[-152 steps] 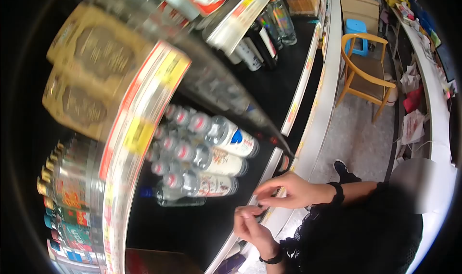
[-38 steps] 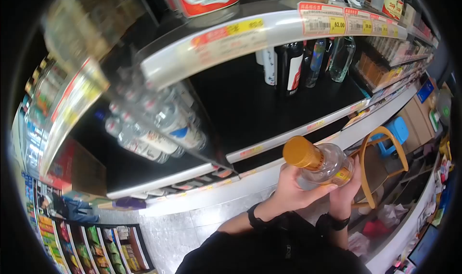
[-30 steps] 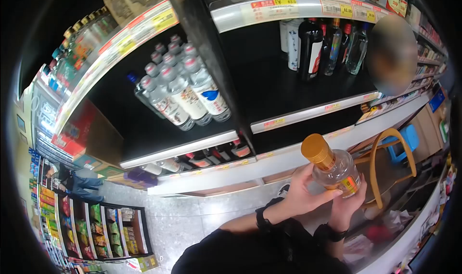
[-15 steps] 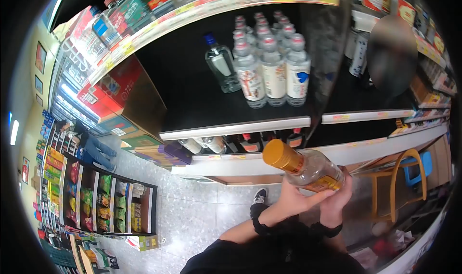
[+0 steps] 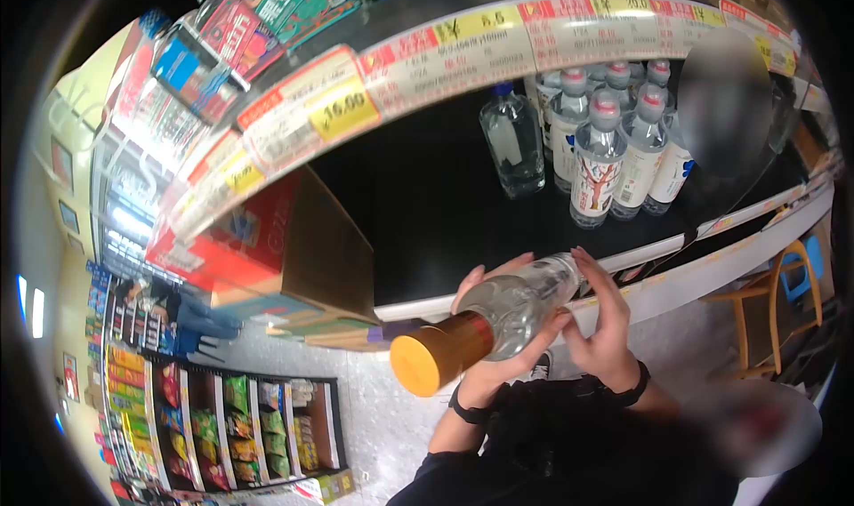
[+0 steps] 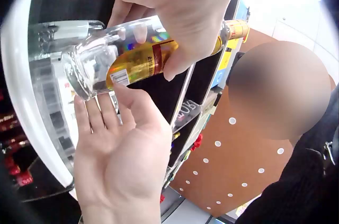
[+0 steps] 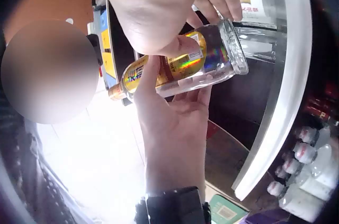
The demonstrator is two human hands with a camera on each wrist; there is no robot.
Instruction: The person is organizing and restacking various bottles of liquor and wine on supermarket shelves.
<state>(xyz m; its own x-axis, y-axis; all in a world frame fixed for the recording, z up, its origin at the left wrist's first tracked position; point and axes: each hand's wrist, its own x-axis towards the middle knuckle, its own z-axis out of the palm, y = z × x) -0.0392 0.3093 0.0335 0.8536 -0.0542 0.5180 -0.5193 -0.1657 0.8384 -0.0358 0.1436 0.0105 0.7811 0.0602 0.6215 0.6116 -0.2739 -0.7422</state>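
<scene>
A clear glass liquor bottle (image 5: 525, 315) with a broad gold cap (image 5: 427, 362) lies tilted between both hands, cap towards my body and base towards the shelf. My left hand (image 5: 489, 380) grips it nearer the cap. In the left wrist view that thumb crosses the yellow-gold label (image 6: 143, 62), with fingers behind the glass. My right hand (image 5: 607, 333) holds the base end, thumb along the label side and long fingers reaching past the base, as the right wrist view shows on the right hand (image 7: 169, 12). The left wrist view shows much of its palm.
Past the bottle runs a black shelf with several small clear bottles (image 5: 598, 164) and a blue-capped bottle (image 5: 514, 141). Cardboard boxes (image 5: 329, 248) stand at its left. A price-tagged shelf edge (image 5: 445, 52) juts above. Snack racks (image 5: 240, 426) are lower left, a wooden chair (image 5: 774, 301) right.
First the hands were without the bottle; later both held it with its cap raised. Now it lies flatter, cap towards my body, and the right fingers are straighter. The head view has swung left.
</scene>
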